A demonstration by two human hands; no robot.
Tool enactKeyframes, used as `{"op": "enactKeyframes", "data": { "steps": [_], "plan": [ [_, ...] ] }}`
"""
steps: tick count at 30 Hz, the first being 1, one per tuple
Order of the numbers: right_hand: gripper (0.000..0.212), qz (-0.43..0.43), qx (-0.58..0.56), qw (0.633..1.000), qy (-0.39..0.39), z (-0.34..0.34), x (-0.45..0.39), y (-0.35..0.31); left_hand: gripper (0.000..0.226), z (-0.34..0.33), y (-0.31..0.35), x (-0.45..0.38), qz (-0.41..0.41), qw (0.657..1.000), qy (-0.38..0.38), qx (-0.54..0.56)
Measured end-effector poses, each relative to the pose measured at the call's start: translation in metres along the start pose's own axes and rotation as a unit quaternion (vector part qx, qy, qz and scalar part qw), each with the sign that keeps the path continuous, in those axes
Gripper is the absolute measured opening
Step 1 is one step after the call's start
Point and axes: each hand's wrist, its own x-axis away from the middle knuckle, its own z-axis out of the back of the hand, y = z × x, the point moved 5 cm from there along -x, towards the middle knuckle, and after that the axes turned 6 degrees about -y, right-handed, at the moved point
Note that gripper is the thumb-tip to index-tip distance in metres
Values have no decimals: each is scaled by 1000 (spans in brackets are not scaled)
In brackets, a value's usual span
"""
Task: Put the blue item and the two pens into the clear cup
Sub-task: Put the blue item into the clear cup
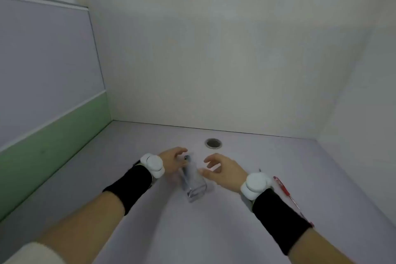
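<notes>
Near right: red pen (287, 193) lies on the pale surface (214, 231), partly hidden by the right wrist's black band (278, 218). Centre: clear cup (194, 182) stands on the surface, a dark pen (186, 169) inside it. Left hand (173, 161) touches the cup's left side, fingers loosely curled. Right hand (222, 170) hovers just right, fingers spread, holding nothing. Far: round grommet hole (213, 143).

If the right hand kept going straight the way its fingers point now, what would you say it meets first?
Most likely the clear cup: the right hand points left toward its upper part, open and empty. Depth is unclear, so it might pass just above the rim.
</notes>
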Motion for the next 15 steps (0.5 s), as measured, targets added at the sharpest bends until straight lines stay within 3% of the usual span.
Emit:
{"op": "enactKeyframes", "data": {
  "steps": [8, 15],
  "plan": [
    [85, -26, 28, 995, -94, -29, -5, 3, 59, -3, -2, -11, -28, 997, -41, -63],
    [95, -23, 7, 991, -134, -38, -10, 1, 48, -3, -9, -15, -56, 997, -38, -34]
  ]
}}
